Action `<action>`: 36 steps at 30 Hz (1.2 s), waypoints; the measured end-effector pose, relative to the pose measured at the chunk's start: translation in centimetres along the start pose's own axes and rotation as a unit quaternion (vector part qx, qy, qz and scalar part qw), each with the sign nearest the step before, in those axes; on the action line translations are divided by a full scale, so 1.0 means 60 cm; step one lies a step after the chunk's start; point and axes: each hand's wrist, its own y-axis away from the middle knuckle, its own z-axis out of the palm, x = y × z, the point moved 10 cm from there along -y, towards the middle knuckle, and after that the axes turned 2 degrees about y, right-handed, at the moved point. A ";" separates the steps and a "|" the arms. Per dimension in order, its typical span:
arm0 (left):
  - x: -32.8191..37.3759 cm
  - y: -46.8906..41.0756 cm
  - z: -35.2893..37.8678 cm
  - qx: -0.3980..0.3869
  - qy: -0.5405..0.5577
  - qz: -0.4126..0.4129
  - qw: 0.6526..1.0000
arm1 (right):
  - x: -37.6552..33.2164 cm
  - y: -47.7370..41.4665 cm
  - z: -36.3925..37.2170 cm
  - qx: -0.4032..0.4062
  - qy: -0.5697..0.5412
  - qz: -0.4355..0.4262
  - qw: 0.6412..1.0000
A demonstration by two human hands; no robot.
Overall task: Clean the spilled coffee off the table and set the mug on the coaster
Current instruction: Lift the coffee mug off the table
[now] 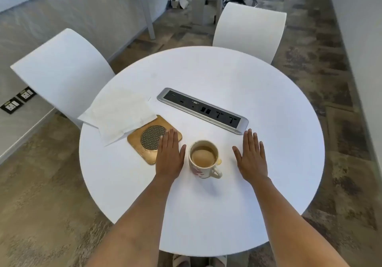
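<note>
A white mug (203, 166) with pink marks holds milky coffee and stands upright on the round white table (268, 163), handle to the lower right. A small pale coffee spill (219, 160) lies just right of the mug's rim. Left of the mug is a square wooden coaster (136, 137) with a mesh disc in its middle. My left hand (170, 155) lies flat with straight fingers, covering the coaster's right corner. My right hand (251, 156) lies flat on the table to the right of the mug. Neither hand touches the mug.
White paper napkins (118, 114) lie at the table's left, overlapping the coaster's far corner. A silver socket strip (202, 110) is set into the table's middle. Two white chairs (62, 74) (251, 31) stand at the far left and far right. Floor sockets (17, 100) sit at left.
</note>
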 end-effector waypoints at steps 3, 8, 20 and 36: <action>-0.010 0.013 0.017 -0.011 -0.001 -0.012 1.000 | 0.002 0.006 0.021 -0.019 -0.002 0.008 1.000; -0.020 0.031 0.054 -0.046 0.003 -0.010 0.999 | 0.002 0.022 0.063 -0.062 -0.008 0.009 0.998; -0.021 0.050 0.078 -0.064 0.032 -0.013 0.997 | 0.009 0.028 0.081 -0.078 -0.002 0.010 0.997; -0.002 0.040 0.060 -0.092 0.075 0.034 0.992 | -0.002 0.015 0.027 -0.041 -0.077 0.058 0.995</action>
